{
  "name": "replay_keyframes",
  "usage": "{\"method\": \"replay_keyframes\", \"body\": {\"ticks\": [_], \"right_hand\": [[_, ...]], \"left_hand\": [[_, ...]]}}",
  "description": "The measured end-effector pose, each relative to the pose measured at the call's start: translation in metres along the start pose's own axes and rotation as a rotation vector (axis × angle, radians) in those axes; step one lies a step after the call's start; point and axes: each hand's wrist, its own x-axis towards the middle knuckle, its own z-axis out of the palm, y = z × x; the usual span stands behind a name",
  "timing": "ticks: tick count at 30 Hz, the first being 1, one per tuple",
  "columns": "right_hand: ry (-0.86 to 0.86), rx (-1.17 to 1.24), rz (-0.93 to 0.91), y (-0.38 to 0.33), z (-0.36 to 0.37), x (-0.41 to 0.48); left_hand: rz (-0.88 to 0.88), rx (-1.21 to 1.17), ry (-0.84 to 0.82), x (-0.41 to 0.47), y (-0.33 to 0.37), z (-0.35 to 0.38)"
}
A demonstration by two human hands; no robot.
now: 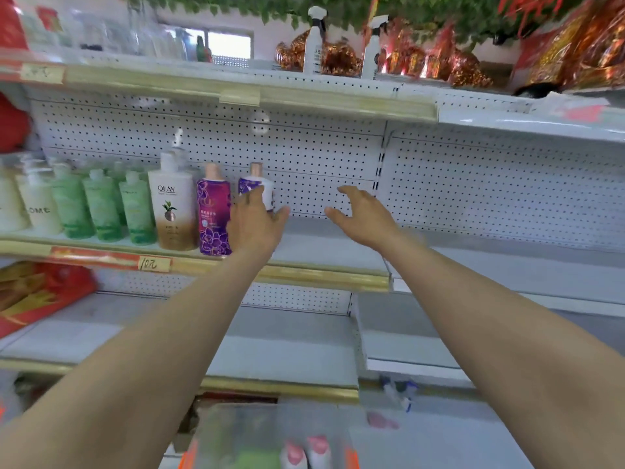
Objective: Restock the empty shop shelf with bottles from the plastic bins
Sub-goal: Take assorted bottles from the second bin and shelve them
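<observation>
I am seeing the main risk just left of my left fingers: the Olay pump bottle (172, 208) and the purple bottle (213, 214) are standing shoulder to shoulder. The small white bottle (262, 181) is standing right behind those fingertips. My left hand (257, 225) is reaching in with fingers spread and straight, grasping nothing. I cannot tell whether the fingertips are touching the small bottle or only covering it. If they are pushing sideways, I am judging that it is likely to tip into the purple one, and the tall pump bottle may follow.

My right hand (362, 216) is hovering apart, right of the left fingers. Its fingers are loosely bent and released, holding nothing, over the bare stretch of shelf (324, 242) that is waiting for stock.

Far left of the fingers, cream bottles (37, 204) and green bottles (101, 208) are filling the row. Behind both sets of fingers the pegboard (304, 154) is limiting depth. Above them the upper shelf lip (243, 93) is overhanging, which I am judging will be narrowing clearance for tall pumps. Below my wrists a blurred bin (236, 431) is showing pink-capped bottles (306, 450).
</observation>
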Motion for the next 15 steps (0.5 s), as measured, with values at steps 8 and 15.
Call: {"method": "replay_keyframes", "body": {"ticks": [8,15], "right_hand": [[-0.159,0.121,0.077,0.057,0.033,-0.064],[-0.296,0.152,0.217,0.103,0.113,-0.104]], "left_hand": [[-0.128,0.051,-0.126,-0.093,-0.017,0.04],[-0.239,0.017,-0.346,-0.149,-0.082,0.091]]}}
